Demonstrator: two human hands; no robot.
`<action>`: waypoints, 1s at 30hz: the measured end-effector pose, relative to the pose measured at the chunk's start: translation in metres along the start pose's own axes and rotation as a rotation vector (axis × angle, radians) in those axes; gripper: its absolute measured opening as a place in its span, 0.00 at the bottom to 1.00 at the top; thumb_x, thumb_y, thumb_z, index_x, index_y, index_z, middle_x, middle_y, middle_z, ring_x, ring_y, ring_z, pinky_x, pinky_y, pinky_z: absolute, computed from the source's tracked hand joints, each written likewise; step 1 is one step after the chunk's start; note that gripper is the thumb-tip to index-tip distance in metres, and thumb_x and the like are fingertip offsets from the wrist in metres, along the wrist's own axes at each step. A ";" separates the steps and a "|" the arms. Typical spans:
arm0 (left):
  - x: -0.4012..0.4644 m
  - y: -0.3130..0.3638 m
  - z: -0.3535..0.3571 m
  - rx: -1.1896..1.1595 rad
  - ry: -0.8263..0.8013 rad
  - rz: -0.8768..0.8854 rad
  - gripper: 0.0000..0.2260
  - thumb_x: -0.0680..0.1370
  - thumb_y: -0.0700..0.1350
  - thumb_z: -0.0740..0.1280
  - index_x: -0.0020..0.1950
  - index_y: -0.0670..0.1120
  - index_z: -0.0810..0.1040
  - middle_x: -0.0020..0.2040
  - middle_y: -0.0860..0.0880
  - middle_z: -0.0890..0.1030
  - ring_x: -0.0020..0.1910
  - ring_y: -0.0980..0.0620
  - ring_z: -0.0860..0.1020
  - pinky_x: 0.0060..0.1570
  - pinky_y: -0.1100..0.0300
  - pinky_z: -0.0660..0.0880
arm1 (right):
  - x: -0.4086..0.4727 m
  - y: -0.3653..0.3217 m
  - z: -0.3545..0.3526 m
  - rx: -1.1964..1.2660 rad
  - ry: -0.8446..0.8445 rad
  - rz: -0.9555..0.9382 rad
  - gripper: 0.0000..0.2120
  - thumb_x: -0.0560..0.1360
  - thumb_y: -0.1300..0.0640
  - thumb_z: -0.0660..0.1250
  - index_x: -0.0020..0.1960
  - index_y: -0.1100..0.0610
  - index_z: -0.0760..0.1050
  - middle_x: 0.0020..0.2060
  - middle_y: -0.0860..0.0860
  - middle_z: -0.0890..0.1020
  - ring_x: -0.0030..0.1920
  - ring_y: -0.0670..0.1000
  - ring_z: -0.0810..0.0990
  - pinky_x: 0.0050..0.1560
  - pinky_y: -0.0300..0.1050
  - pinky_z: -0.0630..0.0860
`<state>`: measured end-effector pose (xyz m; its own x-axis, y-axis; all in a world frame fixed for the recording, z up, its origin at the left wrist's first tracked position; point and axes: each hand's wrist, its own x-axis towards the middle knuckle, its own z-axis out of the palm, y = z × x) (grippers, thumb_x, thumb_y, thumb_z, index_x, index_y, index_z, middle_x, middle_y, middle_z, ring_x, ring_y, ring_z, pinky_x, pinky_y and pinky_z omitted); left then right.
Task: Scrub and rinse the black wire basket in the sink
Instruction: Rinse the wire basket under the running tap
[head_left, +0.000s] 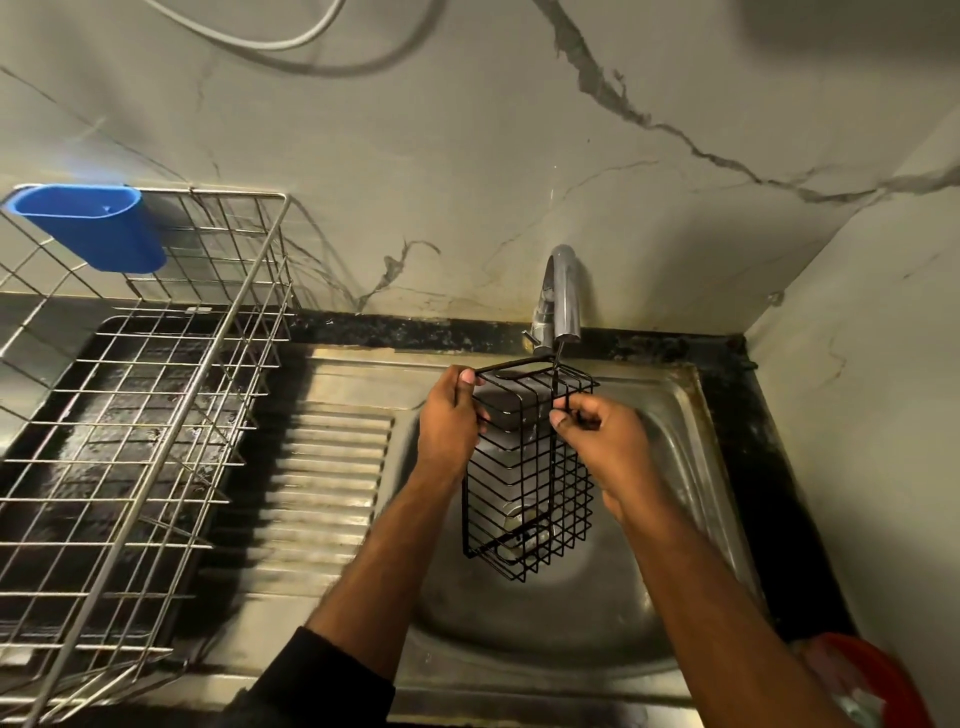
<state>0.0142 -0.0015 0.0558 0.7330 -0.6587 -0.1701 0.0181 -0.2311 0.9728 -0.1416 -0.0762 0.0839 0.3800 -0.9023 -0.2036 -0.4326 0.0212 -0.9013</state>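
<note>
A black wire basket (527, 499) hangs above the steel sink (675, 415), just below the spout of the chrome tap (561, 296). My left hand (452, 415) grips the basket's upper left edge, thumb on the top wire. My right hand (597, 431) pinches a wire at its upper right side. The basket's open top points toward the tap and its closed bottom toward me. I cannot tell whether water is running.
A large steel wire dish rack (156, 415) stands on the black counter at left, with a blue plastic cup holder (93, 228) hooked on its back rim. The ribbed drainboard (332, 467) lies between rack and basin. A red object (872, 680) sits at the bottom right.
</note>
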 end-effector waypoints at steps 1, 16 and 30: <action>-0.001 -0.001 0.000 -0.008 0.002 -0.004 0.11 0.87 0.51 0.56 0.50 0.51 0.76 0.33 0.49 0.77 0.29 0.54 0.74 0.29 0.61 0.72 | -0.001 -0.001 0.000 -0.007 -0.002 -0.006 0.11 0.75 0.58 0.73 0.57 0.51 0.81 0.46 0.42 0.82 0.51 0.43 0.80 0.58 0.44 0.78; -0.017 -0.010 -0.005 -0.104 0.082 -0.039 0.12 0.86 0.50 0.57 0.52 0.47 0.77 0.37 0.48 0.79 0.35 0.54 0.76 0.35 0.60 0.75 | -0.004 -0.001 0.000 -0.011 -0.027 -0.020 0.14 0.77 0.49 0.69 0.60 0.55 0.80 0.52 0.47 0.83 0.55 0.47 0.79 0.58 0.45 0.74; -0.044 -0.009 0.017 -0.179 -0.033 -0.102 0.17 0.85 0.50 0.63 0.50 0.38 0.82 0.32 0.46 0.80 0.32 0.53 0.79 0.41 0.60 0.78 | 0.003 0.017 -0.009 0.133 0.041 0.078 0.10 0.78 0.47 0.68 0.42 0.50 0.82 0.41 0.46 0.84 0.47 0.46 0.81 0.52 0.46 0.76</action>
<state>-0.0297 0.0177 0.0521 0.6986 -0.6620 -0.2714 0.2139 -0.1688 0.9622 -0.1554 -0.0821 0.0721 0.3144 -0.9124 -0.2620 -0.3462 0.1467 -0.9266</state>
